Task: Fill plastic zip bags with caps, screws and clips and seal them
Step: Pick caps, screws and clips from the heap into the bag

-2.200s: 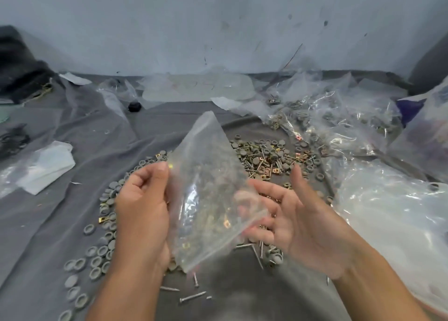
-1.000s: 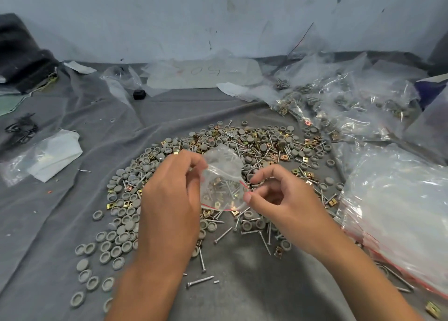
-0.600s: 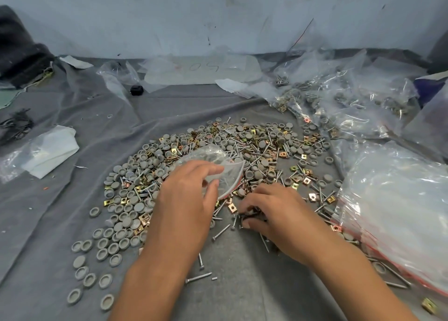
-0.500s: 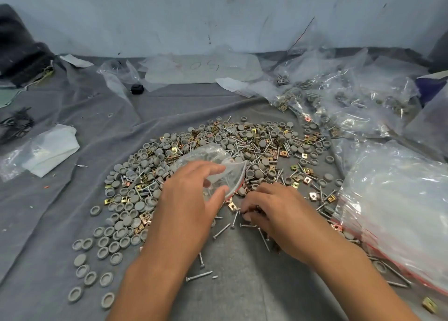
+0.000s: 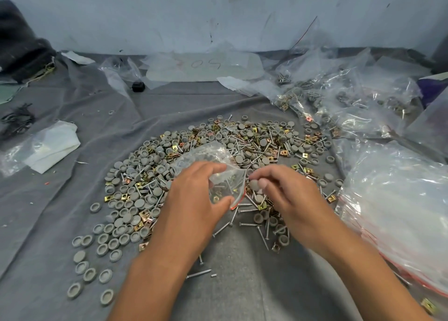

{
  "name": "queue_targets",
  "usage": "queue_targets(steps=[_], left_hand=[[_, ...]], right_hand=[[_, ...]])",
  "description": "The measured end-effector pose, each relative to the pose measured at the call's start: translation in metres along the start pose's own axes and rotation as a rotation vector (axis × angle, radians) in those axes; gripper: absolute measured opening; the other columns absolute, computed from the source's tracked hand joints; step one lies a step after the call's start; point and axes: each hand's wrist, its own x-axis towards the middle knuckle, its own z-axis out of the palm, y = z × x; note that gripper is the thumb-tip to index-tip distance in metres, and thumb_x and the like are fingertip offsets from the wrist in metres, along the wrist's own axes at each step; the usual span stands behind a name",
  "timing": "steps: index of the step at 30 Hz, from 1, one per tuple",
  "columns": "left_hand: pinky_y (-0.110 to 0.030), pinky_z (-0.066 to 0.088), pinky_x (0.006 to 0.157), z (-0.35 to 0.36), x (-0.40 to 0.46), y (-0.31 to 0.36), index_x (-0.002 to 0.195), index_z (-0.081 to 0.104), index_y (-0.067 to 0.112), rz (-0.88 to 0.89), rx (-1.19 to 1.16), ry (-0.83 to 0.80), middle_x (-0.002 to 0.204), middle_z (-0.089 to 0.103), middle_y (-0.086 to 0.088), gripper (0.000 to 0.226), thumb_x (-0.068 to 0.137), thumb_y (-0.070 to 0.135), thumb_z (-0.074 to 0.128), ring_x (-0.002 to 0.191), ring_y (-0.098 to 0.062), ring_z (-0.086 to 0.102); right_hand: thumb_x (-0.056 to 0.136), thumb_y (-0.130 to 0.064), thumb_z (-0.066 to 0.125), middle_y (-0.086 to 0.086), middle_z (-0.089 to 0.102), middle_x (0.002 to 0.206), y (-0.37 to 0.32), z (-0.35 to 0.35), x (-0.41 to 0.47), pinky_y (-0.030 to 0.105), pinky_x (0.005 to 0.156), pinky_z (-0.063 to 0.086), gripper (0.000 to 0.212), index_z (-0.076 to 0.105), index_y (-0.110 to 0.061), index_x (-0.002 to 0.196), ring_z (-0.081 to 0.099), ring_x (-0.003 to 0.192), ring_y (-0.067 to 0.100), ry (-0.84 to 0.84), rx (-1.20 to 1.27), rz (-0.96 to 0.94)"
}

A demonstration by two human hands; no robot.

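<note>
I see bare grey cloth (image 5: 60,223) along its near and left edges. The heap of caps, screws and clips (image 5: 242,146) fills the middle; filled plastic bags (image 5: 400,199) crowd the right edge and far-right corner.

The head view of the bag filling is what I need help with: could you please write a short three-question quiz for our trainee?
1. True or false: the left hand holds the small zip bag with its mouth towards the right hand.
2. What does the right hand pinch at the bag's mouth? A) a gold clip B) a grey cap C) a screw
3. Fill in: the loose parts lie on a grey ____.

Key: 1 true; 2 B; 3 cloth.
</note>
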Motion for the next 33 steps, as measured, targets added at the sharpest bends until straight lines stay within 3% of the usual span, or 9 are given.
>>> queue_targets(steps=[3,7,11,14,16,18,24,28,33], left_hand=[[0.004,0.031,0.081,0.002,-0.001,0.002,0.126,0.063,0.034,0.016,-0.031,-0.001,0.112,0.054,0.024,0.058,0.074,0.031,0.087,0.086,0.016,0.049],[0.004,0.032,0.081,0.001,-0.003,0.006,0.125,0.065,0.031,0.045,-0.083,0.014,0.114,0.058,0.022,0.054,0.075,0.033,0.084,0.088,0.014,0.053],[0.005,0.031,0.082,-0.003,-0.004,0.008,0.120,0.066,0.031,0.044,-0.099,0.038,0.108,0.057,0.025,0.049,0.073,0.039,0.078,0.091,0.015,0.052],[0.005,0.031,0.082,-0.005,-0.004,0.006,0.124,0.065,0.030,0.022,-0.075,0.043,0.113,0.058,0.021,0.057,0.072,0.025,0.088,0.089,0.014,0.052],[0.005,0.031,0.083,-0.005,-0.003,0.007,0.125,0.065,0.030,0.021,-0.069,0.049,0.114,0.058,0.021,0.058,0.072,0.024,0.089,0.090,0.012,0.053],[0.004,0.031,0.083,-0.005,-0.003,0.008,0.125,0.065,0.030,0.020,-0.067,0.046,0.115,0.058,0.022,0.058,0.073,0.025,0.088,0.090,0.011,0.052],[0.003,0.031,0.085,-0.003,-0.002,0.008,0.125,0.065,0.030,0.019,-0.042,0.044,0.111,0.055,0.023,0.059,0.072,0.025,0.089,0.090,0.004,0.051],[0.005,0.028,0.086,-0.003,-0.003,0.007,0.126,0.064,0.030,0.020,-0.042,0.043,0.110,0.054,0.025,0.059,0.072,0.026,0.088,0.088,0.007,0.049],[0.006,0.028,0.084,-0.002,-0.002,0.007,0.127,0.063,0.033,0.020,-0.036,0.041,0.111,0.053,0.027,0.060,0.073,0.027,0.088,0.090,0.013,0.048]], right_hand=[[0.104,-0.025,0.052,-0.024,0.060,0.103,-0.019,-0.003,-0.001,0.008,0.082,0.039,0.016,0.066,-0.027,0.112,0.058,0.101,-0.003,0.173,0.075,-0.205],[0.097,-0.026,0.064,-0.012,0.065,0.108,-0.027,0.009,-0.004,0.025,0.087,0.047,0.018,0.068,-0.017,0.112,0.056,0.098,0.008,0.190,-0.116,-0.341],[0.091,-0.028,0.069,-0.022,0.059,0.100,-0.019,0.001,-0.002,0.008,0.081,0.039,0.019,0.066,-0.024,0.109,0.056,0.088,-0.003,0.260,-0.048,-0.258],[0.086,-0.038,0.071,-0.027,0.059,0.095,-0.003,-0.013,-0.003,0.011,0.076,0.043,0.020,0.061,-0.041,0.103,0.057,0.089,-0.004,0.034,-0.107,-0.113],[0.086,-0.048,0.073,-0.027,0.058,0.097,0.007,-0.016,-0.006,0.023,0.080,0.049,0.024,0.062,-0.046,0.107,0.054,0.092,-0.003,-0.237,-0.271,-0.050],[0.089,-0.047,0.072,-0.024,0.055,0.102,0.012,-0.012,-0.008,0.031,0.086,0.049,0.023,0.064,-0.045,0.110,0.052,0.100,0.002,-0.345,-0.391,-0.055],[0.096,-0.035,0.065,-0.020,0.057,0.095,0.012,-0.009,-0.005,0.032,0.080,0.047,0.005,0.063,-0.038,0.100,0.050,0.094,0.007,-0.272,-0.401,-0.111],[0.100,-0.029,0.059,-0.017,0.054,0.091,0.009,-0.008,-0.003,0.033,0.074,0.049,0.006,0.061,-0.034,0.097,0.052,0.086,0.005,-0.273,-0.345,-0.095],[0.100,-0.036,0.059,-0.016,0.054,0.104,0.006,-0.007,-0.005,0.033,0.081,0.047,0.020,0.064,-0.043,0.119,0.053,0.099,0.009,-0.332,-0.409,-0.176]])
